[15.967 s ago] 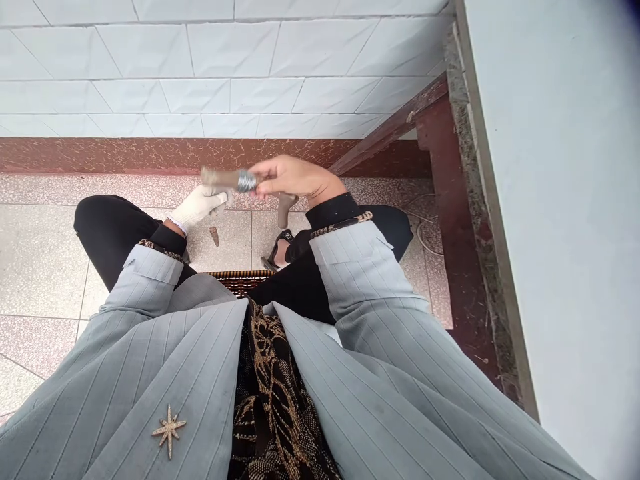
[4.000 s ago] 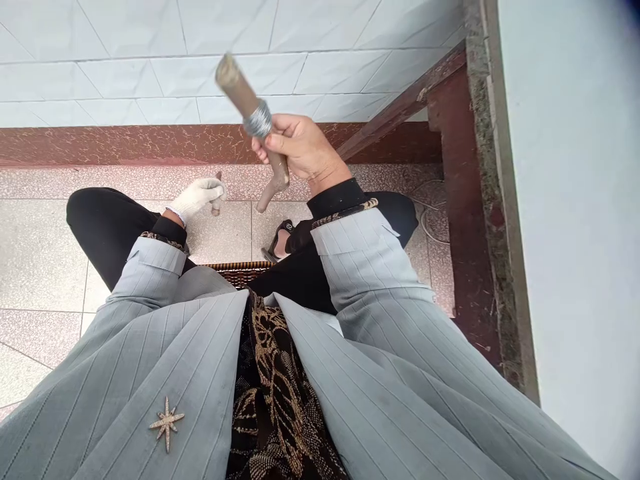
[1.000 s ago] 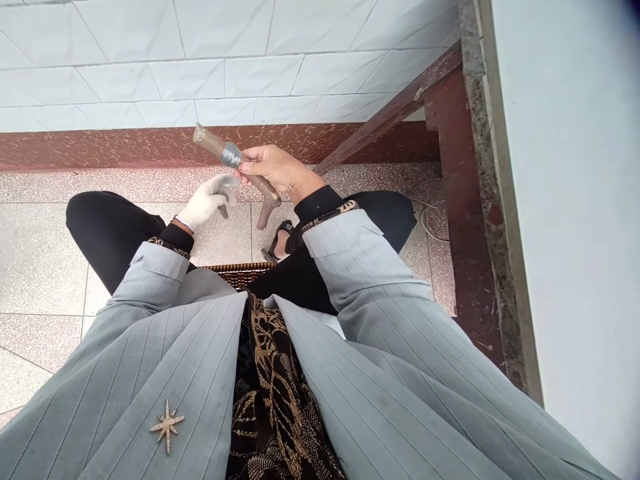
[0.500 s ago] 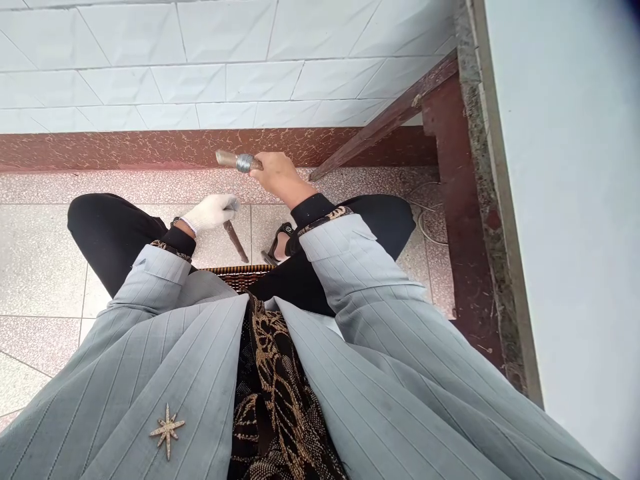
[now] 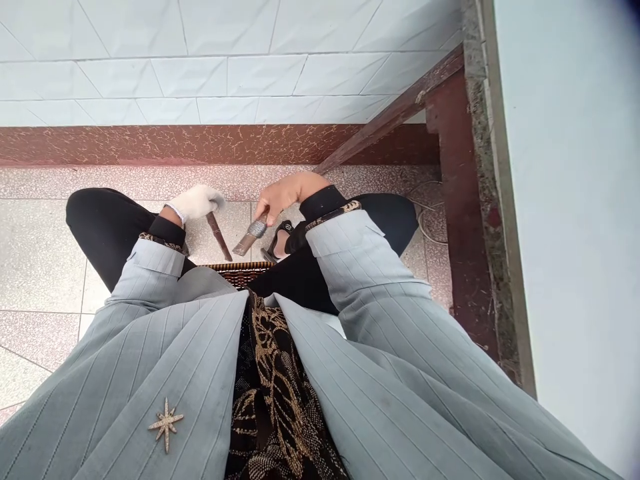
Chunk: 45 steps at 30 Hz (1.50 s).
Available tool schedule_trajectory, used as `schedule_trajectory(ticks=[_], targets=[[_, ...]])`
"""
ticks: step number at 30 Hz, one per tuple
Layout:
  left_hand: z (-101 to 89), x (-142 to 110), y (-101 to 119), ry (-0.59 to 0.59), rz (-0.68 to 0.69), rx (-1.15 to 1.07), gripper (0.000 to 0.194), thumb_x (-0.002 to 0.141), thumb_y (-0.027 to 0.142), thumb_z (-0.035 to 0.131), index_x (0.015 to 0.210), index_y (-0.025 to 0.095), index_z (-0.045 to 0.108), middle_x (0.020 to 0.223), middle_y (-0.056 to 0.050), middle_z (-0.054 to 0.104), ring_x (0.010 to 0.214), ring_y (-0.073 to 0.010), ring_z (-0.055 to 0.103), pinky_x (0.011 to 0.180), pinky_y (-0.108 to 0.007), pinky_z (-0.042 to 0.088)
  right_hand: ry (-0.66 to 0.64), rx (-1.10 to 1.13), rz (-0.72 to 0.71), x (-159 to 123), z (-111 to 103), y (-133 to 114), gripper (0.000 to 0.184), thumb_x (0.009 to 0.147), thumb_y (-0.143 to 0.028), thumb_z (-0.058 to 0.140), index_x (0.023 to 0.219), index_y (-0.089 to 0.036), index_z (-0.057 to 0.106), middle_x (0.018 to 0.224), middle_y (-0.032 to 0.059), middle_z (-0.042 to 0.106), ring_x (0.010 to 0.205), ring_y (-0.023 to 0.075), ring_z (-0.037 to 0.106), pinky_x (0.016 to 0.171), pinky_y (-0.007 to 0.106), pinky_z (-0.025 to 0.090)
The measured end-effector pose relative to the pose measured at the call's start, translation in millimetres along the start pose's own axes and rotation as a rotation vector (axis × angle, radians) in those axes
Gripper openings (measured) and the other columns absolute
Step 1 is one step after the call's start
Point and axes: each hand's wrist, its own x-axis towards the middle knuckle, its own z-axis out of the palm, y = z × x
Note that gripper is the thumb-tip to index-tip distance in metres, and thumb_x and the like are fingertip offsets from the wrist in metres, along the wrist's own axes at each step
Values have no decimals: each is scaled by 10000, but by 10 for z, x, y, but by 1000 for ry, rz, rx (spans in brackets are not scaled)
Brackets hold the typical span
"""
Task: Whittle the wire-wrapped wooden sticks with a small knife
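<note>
In a white glove, my left hand (image 5: 195, 202) is closed around a thin brown wooden stick (image 5: 220, 238), whose free end slants down toward my lap. My bare right hand (image 5: 281, 195) grips a thicker wooden handle (image 5: 245, 244) with grey wire wound around it. That handle points down and to the left, its wire-bound part just below my fingers. The ends of the two pieces lie close to each other but apart. Whatever else is on the far ends of either piece is hidden by my hands.
Beneath the tools shows a dark woven wicker rim (image 5: 239, 268) between my thighs. A shoe (image 5: 280, 241) stands on the tiled floor. To the right are a red-brown wooden frame (image 5: 463, 220) and a pale cable (image 5: 425, 223). A tiled wall (image 5: 200, 80) rises ahead.
My right hand has swung the wire-bound handle from pointing left, near the wall base, to pointing down and left. My left hand has moved slightly left and up with the stick.
</note>
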Motion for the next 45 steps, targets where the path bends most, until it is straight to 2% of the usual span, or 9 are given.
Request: schedule_trajectory(ticks=[7,16,21,24,30,34,38,42,45], targets=[[54,34,-69,165,-10,-321,232,795,208,570,887,114,762,778,-50,702,646,-138,600,654,-274,495,241,661,-585,125,75,43,370,779,-396,869,969,-113,724,821,1,701,713,94,624,674,197,525],[70,-5,-7,0,53,-371,339,809,360,615,1007,135,773,816,-25,702,689,-138,579,698,-266,471,469,1104,-616,297,115,-58,408,857,-489,797,894,-130,606,781,6,622,628,81,559,550,193,485],[215,89,-53,11,13,-259,308,737,270,618,966,151,787,824,-23,725,784,-176,608,768,-278,444,550,1000,-474,245,106,-102,266,915,-375,758,871,-151,621,722,-1,609,585,85,516,510,196,440],[226,106,-153,-104,-1,-250,274,691,246,643,906,172,794,731,-12,697,714,-173,597,697,-268,417,664,828,-329,256,67,-53,174,924,-264,725,821,-167,623,666,0,591,563,98,490,499,217,410],[88,-126,-88,-222,24,-707,292,753,295,670,992,155,764,759,-28,696,584,-116,547,584,-234,423,915,444,-74,438,30,90,88,920,-142,626,837,-170,625,664,-4,567,583,120,491,560,260,379],[52,-418,85,-185,13,-891,331,779,326,697,1040,127,737,768,-41,699,557,-104,545,545,-222,439,773,422,-178,633,130,117,96,975,-195,536,913,-176,608,728,-1,606,634,122,534,627,252,415],[125,-599,94,-155,-47,-879,320,808,331,693,1049,126,740,679,-17,665,555,-110,562,531,-209,442,616,171,-71,714,222,97,122,966,-218,545,917,-160,641,849,49,676,759,154,589,698,267,408],[307,-496,-66,-78,-48,-907,247,763,294,716,944,132,760,771,-41,712,657,-122,621,622,-215,487,639,-94,0,608,260,33,203,968,-271,550,898,-147,693,934,83,706,817,185,592,708,289,376],[437,-337,-183,-16,-102,-994,253,753,265,708,958,124,757,734,-24,687,581,-105,568,559,-227,448,421,1,-105,512,339,-27,444,1036,-435,466,791,-147,697,822,80,706,752,174,600,704,285,405]])
